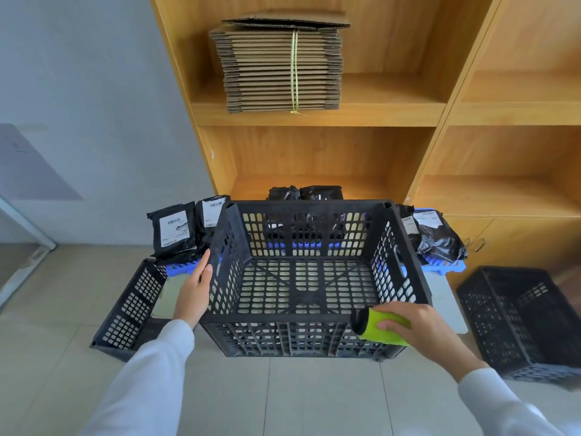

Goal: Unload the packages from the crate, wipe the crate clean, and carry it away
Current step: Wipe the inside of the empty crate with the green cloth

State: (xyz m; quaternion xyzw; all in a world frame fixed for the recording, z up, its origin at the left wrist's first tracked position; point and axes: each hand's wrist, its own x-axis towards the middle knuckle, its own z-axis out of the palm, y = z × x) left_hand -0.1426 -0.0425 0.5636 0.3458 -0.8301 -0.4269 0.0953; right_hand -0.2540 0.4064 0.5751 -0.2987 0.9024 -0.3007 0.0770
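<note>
A black perforated plastic crate (301,317) stands in front of me with nothing inside it. My left hand (195,292) rests flat against its left outer wall, fingers straight. My right hand (418,325) holds a green sponge cloth (382,328) against the crate's near right rim, fingers over the cloth. Black packages with white labels lie behind the crate: two at the left (174,229), some at the back (314,192), more at the right (437,237). They sit on a blue pallet (446,267).
A second black crate (132,306) lies on the floor at the left, a third (522,322) at the right. Wooden shelving (440,114) rises behind, holding a tied stack of flat cardboard (283,67). The floor is pale tile.
</note>
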